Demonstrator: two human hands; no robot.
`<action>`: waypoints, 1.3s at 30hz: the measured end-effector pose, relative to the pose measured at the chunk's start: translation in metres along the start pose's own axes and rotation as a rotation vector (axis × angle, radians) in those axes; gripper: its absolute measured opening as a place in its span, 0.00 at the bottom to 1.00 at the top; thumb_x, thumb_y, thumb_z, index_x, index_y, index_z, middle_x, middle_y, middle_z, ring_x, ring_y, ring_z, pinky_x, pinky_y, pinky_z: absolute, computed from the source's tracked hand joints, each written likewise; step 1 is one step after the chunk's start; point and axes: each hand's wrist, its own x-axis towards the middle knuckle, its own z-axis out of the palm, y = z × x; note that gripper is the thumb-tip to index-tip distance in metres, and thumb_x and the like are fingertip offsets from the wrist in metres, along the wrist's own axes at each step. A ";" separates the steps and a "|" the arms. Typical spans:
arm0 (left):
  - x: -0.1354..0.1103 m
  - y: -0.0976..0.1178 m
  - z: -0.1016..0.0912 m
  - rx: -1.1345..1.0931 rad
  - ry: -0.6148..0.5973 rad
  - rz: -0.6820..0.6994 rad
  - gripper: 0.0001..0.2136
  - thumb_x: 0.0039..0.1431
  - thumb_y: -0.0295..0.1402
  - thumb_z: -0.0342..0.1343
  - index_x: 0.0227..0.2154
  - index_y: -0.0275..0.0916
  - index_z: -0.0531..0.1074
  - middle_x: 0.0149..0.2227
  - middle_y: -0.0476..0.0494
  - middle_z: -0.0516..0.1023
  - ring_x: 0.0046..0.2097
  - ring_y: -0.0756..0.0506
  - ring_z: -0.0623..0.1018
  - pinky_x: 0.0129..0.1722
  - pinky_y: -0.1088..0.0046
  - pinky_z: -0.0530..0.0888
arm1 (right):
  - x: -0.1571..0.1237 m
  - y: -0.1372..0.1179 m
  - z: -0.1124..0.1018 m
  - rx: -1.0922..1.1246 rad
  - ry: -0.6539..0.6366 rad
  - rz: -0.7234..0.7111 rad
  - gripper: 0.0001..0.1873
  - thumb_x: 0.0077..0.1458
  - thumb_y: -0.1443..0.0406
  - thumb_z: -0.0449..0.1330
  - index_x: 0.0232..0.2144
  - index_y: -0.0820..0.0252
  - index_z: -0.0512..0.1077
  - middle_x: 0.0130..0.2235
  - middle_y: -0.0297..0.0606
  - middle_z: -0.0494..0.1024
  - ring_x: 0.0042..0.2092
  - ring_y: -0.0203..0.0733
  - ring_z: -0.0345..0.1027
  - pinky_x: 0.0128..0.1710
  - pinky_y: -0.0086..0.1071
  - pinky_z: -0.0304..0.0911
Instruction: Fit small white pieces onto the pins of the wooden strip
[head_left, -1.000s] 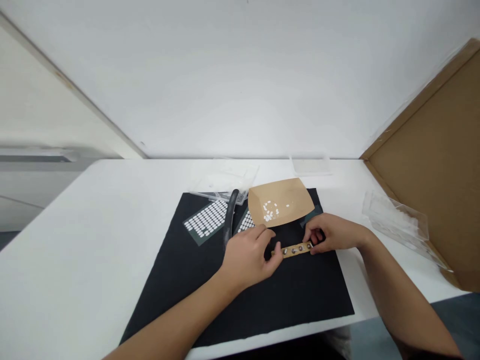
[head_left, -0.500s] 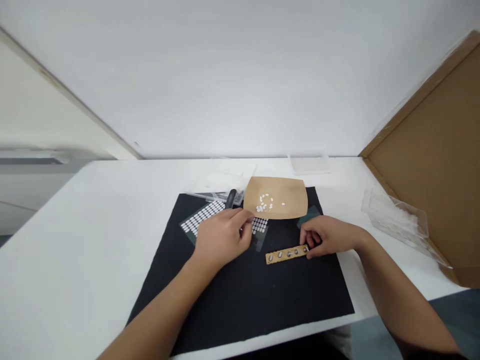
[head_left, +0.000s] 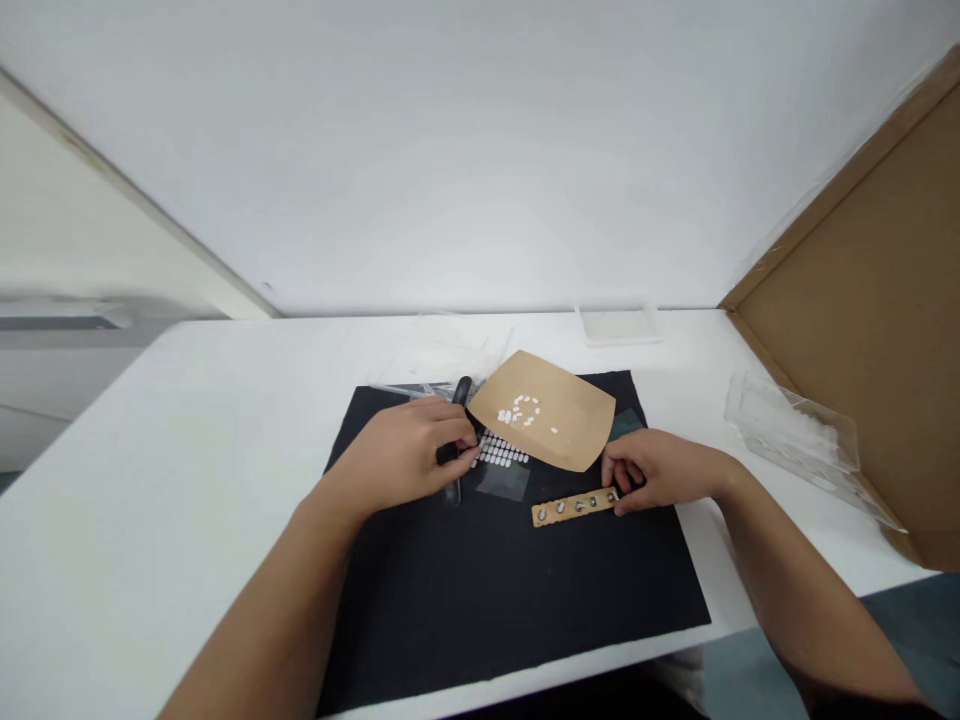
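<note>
On a black mat (head_left: pixel 487 590) lies a narrow tan strip (head_left: pixel 574 507) set with several small metal studs. My right hand (head_left: pixel 660 470) pinches the strip's right end and keeps it flat. My left hand (head_left: pixel 401 455) is curled around a black tool (head_left: pixel 456 440) at the mat's upper left. Beside that hand a sheet of white oval stickers (head_left: pixel 501 455) pokes out from under a brown paper tray (head_left: pixel 544 420), which carries several loose white pieces.
The mat rests on a white table (head_left: pixel 187 450). Clear plastic packaging (head_left: pixel 791 440) lies at the right, next to a brown cardboard panel (head_left: pixel 870 330). A clear plastic tray (head_left: pixel 619 325) and more clear wrappers (head_left: pixel 442 355) sit at the back by the white wall.
My left hand left the strip, moved up and left over the sticker sheets and closed on the black tool. The brown tray tilted and shifted. My right hand stayed on the strip.
</note>
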 end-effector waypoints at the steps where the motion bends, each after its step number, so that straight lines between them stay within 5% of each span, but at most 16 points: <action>1: 0.000 0.000 -0.001 -0.012 0.005 -0.009 0.10 0.70 0.36 0.55 0.35 0.41 0.80 0.35 0.45 0.82 0.38 0.43 0.79 0.38 0.67 0.72 | 0.000 0.000 0.000 0.000 -0.001 -0.001 0.17 0.52 0.57 0.76 0.42 0.55 0.79 0.33 0.30 0.81 0.32 0.37 0.73 0.29 0.29 0.58; 7: -0.002 -0.005 0.000 -0.129 -0.048 -0.022 0.08 0.67 0.40 0.62 0.39 0.42 0.82 0.41 0.43 0.84 0.44 0.40 0.80 0.49 0.61 0.75 | 0.000 0.001 -0.003 0.021 0.005 -0.007 0.18 0.55 0.56 0.75 0.44 0.55 0.77 0.33 0.29 0.81 0.31 0.37 0.71 0.30 0.29 0.60; 16: -0.004 -0.014 0.010 -0.199 -0.213 -0.050 0.04 0.64 0.36 0.67 0.38 0.43 0.85 0.40 0.45 0.84 0.43 0.41 0.80 0.51 0.61 0.70 | -0.003 0.010 -0.008 0.078 0.054 -0.058 0.21 0.55 0.52 0.74 0.44 0.55 0.75 0.33 0.30 0.79 0.33 0.38 0.73 0.32 0.30 0.63; 39: 0.004 0.007 0.006 -0.127 -0.171 -0.026 0.11 0.64 0.26 0.58 0.26 0.40 0.78 0.31 0.43 0.79 0.38 0.41 0.75 0.43 0.64 0.72 | 0.001 -0.003 -0.002 0.011 0.006 0.008 0.15 0.53 0.58 0.75 0.39 0.55 0.78 0.32 0.29 0.81 0.31 0.36 0.73 0.30 0.28 0.60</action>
